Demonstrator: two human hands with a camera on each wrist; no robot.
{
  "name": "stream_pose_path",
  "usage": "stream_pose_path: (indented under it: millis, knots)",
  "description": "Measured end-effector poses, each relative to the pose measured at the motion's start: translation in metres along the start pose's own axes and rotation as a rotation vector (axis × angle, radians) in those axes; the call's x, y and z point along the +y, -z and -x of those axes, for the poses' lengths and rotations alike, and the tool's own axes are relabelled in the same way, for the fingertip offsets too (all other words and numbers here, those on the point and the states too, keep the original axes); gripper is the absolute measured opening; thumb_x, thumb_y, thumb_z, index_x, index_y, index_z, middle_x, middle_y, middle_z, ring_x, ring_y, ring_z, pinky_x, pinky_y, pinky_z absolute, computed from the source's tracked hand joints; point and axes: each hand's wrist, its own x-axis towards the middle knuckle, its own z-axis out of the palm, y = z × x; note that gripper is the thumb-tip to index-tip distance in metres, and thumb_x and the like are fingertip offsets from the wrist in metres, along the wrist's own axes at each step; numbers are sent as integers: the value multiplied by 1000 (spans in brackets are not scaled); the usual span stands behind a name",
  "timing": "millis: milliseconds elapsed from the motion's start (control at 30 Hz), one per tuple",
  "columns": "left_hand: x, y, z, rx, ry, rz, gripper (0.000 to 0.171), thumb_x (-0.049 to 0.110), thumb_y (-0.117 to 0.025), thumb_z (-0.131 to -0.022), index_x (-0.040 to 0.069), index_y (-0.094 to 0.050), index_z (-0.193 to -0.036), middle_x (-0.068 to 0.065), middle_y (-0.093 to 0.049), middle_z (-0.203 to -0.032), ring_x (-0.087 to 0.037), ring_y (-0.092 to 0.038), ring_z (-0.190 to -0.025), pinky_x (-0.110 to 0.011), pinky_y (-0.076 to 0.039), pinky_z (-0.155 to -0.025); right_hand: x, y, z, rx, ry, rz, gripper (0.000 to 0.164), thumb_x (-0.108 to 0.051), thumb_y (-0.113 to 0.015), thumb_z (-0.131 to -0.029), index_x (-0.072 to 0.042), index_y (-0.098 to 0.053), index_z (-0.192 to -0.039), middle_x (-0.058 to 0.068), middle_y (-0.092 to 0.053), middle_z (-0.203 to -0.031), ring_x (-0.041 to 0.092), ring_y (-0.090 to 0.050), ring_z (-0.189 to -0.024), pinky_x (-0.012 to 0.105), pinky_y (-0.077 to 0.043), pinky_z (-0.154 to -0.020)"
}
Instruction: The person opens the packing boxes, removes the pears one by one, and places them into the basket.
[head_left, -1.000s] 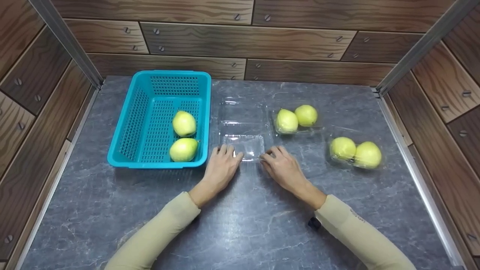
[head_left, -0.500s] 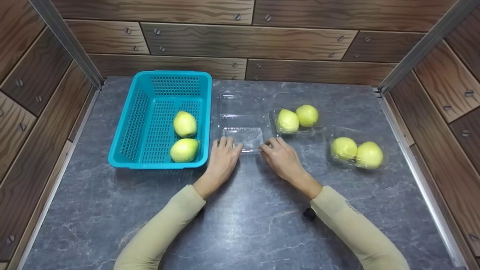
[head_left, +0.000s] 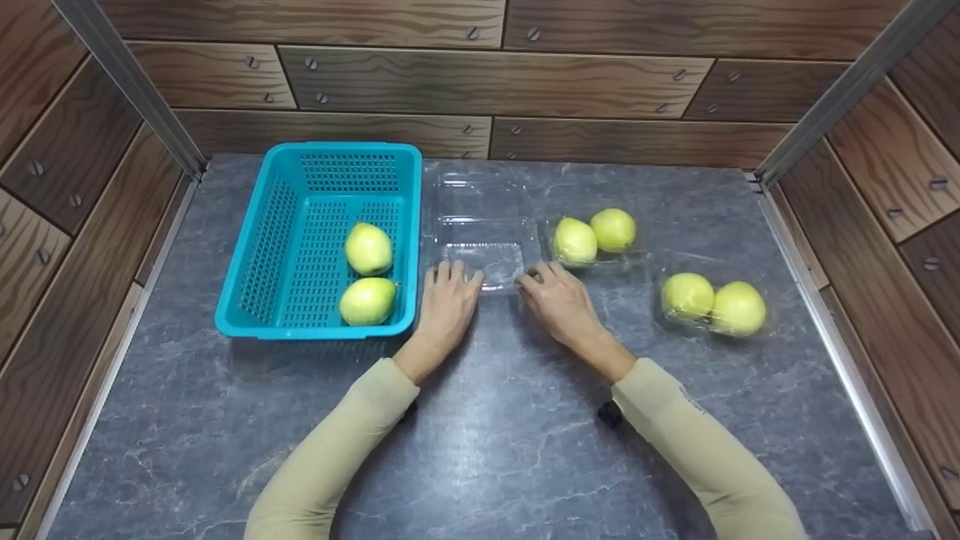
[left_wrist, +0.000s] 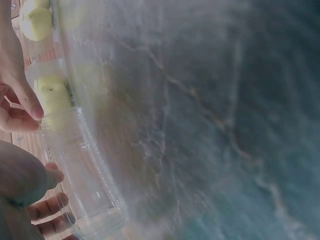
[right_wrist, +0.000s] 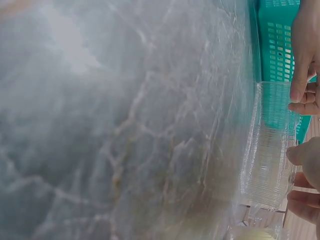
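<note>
An open clear plastic clamshell container (head_left: 484, 255) lies on the table, its lid folded back away from the person. At its near left corner the left hand (head_left: 448, 300) grips the rim between thumb and fingers. The right hand (head_left: 556, 304) pinches the near right corner. The left wrist view shows the left hand's fingers (left_wrist: 47, 207) curled at the container's end wall. From the right wrist side, the right hand's fingers (right_wrist: 302, 197) wrap the other end. I see nothing inside this container.
Left of the container stands a blue basket (head_left: 244, 300) with two yellow-green pears (head_left: 367, 300) in it. To the right are two clear containers, one with two pears (head_left: 576, 241), the other with two more pears (head_left: 688, 296). Wood-patterned walls (head_left: 480, 82) enclose the table.
Both hands have pushed the open container away from the person, a short way toward the back wall. The basket and the filled containers have stayed in place.
</note>
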Motion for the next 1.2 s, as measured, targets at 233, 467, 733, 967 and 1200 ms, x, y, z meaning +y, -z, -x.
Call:
stream_pose_path:
  millis: [233,467,733,967,1200]
  knots:
    - [-1,-5,-6,18,34,7,11,11,-56,-102,15,-66,-105,-11,-66,-103,-30,-63,-102,-43,-57,-89,2,-5,-7,25,-2,21,9,-19,-74,-98,-11,-76,-103,9,-72,-101,28,-69,-92,40,-63,-79]
    - [-2,-10,-10,26,52,1,8,12,-57,-104,14,-64,-102,-11,-65,-103,-30,-62,-100,-42,-58,-89,3,-8,-11,33,-11,26,9,-18,-74,-97,-11,-75,-101,9,-72,-98,29,-68,-91,42,-63,-76]
    - [2,0,-9,-81,24,0,18,9,-57,-103,13,-63,-120,-14,-65,-117,-33,-63,-113,-44,-56,-103,5,-7,-13,19,-18,1,11,-18,-73,-98,-10,-76,-104,10,-72,-102,30,-69,-96,42,-63,-82]
    - [10,19,1,-57,-40,-16,54,39,-68,-101,9,-57,-145,-17,-66,-134,-35,-62,-129,-46,-51,-117,9,1,-13,56,11,-38,30,-16,-78,-93,-10,-74,-122,13,-72,-120,31,-70,-111,43,-63,-96]
    - [4,39,13,81,-65,-28,64,52,-71,-97,11,-59,-144,-15,-68,-130,-33,-64,-125,-45,-52,-116,21,12,-7,108,24,-46,50,-16,-85,-87,-7,-68,-134,16,-70,-129,34,-69,-114,44,-62,-98]
